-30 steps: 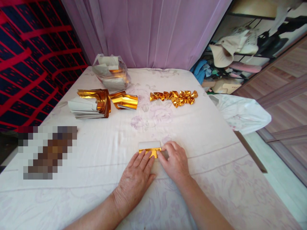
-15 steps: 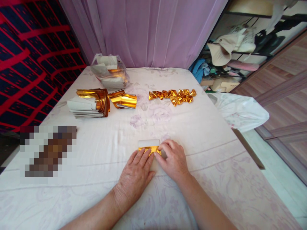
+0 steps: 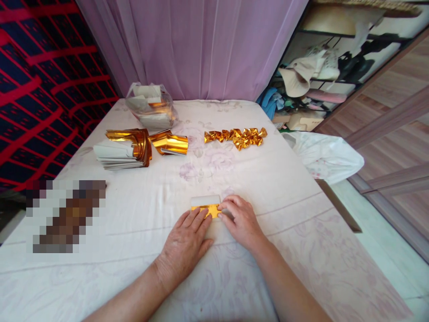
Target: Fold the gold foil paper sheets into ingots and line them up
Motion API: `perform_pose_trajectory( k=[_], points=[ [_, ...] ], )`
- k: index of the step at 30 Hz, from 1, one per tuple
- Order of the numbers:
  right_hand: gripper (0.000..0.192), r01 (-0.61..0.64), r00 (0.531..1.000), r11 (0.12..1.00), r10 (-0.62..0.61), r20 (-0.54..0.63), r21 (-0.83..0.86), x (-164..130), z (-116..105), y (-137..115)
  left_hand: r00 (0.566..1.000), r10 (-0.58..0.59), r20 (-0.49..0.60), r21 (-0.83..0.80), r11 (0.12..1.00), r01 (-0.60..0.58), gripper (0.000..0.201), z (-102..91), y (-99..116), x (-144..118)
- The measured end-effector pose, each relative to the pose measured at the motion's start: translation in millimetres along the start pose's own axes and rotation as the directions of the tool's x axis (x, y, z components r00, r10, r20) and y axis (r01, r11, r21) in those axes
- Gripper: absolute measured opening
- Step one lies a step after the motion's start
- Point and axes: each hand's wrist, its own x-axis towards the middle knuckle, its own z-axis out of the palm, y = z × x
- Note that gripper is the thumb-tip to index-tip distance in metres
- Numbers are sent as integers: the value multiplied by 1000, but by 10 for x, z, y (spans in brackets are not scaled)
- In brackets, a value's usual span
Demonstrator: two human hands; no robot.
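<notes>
A small folded sheet of gold foil paper (image 3: 213,211) lies on the cloth-covered surface in front of me, its far strip showing the pale grey back. My left hand (image 3: 187,237) rests flat, fingers stretched out, with the fingertips on the paper's near left part. At the right end, my right hand (image 3: 241,220) pinches the paper's edge between thumb and fingers. Farther off sits a row of folded gold foil pieces (image 3: 246,137). A fanned stack of foil paper (image 3: 117,154) stands at the far left, beside a curled bunch of gold sheets (image 3: 174,144).
A clear plastic bag (image 3: 150,105) of more foil paper sits at the far left. A blurred-out patch (image 3: 69,217) covers something on the left. Beyond the right edge are a white plastic bag (image 3: 331,156) and a shelf with a hat (image 3: 296,78). A purple curtain (image 3: 191,49) hangs behind.
My right thumb has drawn slightly back to the paper's right edge, uncovering more gold. My left hand stays nearly in place. The whole view has shifted a little.
</notes>
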Motion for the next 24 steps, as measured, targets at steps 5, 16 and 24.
perform_pose_trajectory(
  k=[5, 16, 24],
  points=[
    [15, -6, 1000, 1000, 6, 3, -22, -3, 10, -19, 1000, 13, 11, -23, 1000, -12, 48, -15, -47, 2],
    [17, 22, 999, 1000, -22, -26, -19, 2, 44, 21, 997, 73, -26, 50, 996, -72, 47, -38, -295, -267],
    [15, 49, 997, 999, -50, -57, -16, 10, 78, 72, 995, 85, -44, 126, 989, -79, 45, -112, -401, -380]
  ],
)
